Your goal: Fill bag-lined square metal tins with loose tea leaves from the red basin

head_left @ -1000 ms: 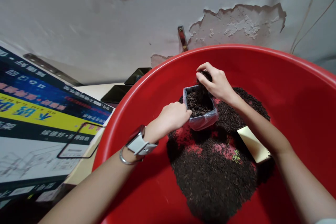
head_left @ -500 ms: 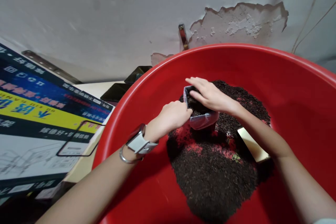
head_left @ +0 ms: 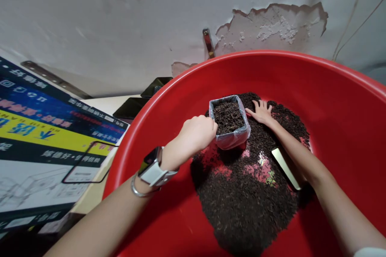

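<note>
A square container lined with a clear plastic bag (head_left: 232, 141) is filled with dark, dry leaf-like bits that look like loose tea (head_left: 227, 117). My left hand (head_left: 197, 132), wearing a watch and a bangle, is closed on the container's left edge. To the container's right, my right hand (head_left: 261, 113) lies with fingers spread on the loose tea heaped in the red tub (head_left: 181, 217). A larger spread of the same tea (head_left: 247, 209) covers the tub's floor nearer me.
Under my right forearm lies a pale gold rectangular piece (head_left: 286, 168). Left of the tub stands a printed cardboard box (head_left: 45, 136) with a thin black frame (head_left: 64, 180) against it. Dark trays (head_left: 129, 107) sit behind, near the peeling wall (head_left: 271, 24).
My right hand has moved off the top of the container, to the right and down onto the loose tea. The left hand keeps its hold on the edge.
</note>
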Demonstrator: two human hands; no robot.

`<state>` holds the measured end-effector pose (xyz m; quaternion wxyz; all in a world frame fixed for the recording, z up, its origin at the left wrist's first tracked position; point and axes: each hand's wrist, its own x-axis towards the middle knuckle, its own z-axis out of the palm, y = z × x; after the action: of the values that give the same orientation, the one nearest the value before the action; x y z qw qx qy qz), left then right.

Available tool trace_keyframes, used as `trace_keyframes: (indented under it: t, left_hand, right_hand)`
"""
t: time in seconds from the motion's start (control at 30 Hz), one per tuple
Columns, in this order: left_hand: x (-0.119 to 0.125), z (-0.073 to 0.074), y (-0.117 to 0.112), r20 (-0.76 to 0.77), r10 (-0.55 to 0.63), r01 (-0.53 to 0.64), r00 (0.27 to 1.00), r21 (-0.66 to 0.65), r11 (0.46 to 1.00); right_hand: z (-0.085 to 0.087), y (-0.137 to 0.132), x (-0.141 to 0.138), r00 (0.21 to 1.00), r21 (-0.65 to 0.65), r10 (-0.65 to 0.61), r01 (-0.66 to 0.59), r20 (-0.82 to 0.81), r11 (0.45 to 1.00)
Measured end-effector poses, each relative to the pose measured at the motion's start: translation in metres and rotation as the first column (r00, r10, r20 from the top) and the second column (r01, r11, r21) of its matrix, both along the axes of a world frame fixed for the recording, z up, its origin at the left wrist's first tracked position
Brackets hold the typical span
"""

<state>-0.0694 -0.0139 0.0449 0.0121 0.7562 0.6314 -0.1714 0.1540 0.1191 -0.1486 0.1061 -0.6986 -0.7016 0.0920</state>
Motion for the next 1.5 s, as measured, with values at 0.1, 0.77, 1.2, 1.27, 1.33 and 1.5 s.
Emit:
trace_keyframes:
  t: [0.1, 0.77, 1.2, 1.27, 1.33, 1.5]
  left_hand:
    - [-0.001, -0.001, 0.001, 0.007, -0.008, 0.008, 1.0, 0.001, 1.0]
    - [0.0, -0.004, 0.002, -0.054, -0.005, 0.006, 0.999, 0.018, 1.0]
    - [0.0, -0.002, 0.0, -0.059, -0.012, 0.013, 0.998, 0.009, 1.0]
    - [0.0, -0.001, 0.001, -0.067, -0.009, 0.009, 0.998, 0.007, 1.0]
    - [0.001, -0.001, 0.0, -0.068, -0.008, 0.008, 0.998, 0.0, 1.0]
    - [0.002, 0.0, -0.001, -0.041, -0.025, 0.025, 0.999, 0.0, 1.0]
  right_hand:
    - [-0.004, -0.005, -0.013, 0.991, 0.089, 0.125, -0.13, 0.054, 0.988]
    - [0.016, 0.043, -0.056, 0.919, 0.079, 0.336, -0.358, 0.207, 0.93]
    - [0.016, 0.001, -0.033, 0.96, 0.051, 0.189, -0.204, 0.207, 0.978]
    - [0.016, -0.013, -0.031, 0.961, 0.028, 0.19, -0.199, 0.204, 0.98]
    - [0.018, -0.023, -0.031, 0.962, 0.003, 0.194, -0.198, 0.191, 0.98]
    - [0.027, -0.023, -0.031, 0.975, -0.019, 0.16, -0.159, 0.153, 0.987]
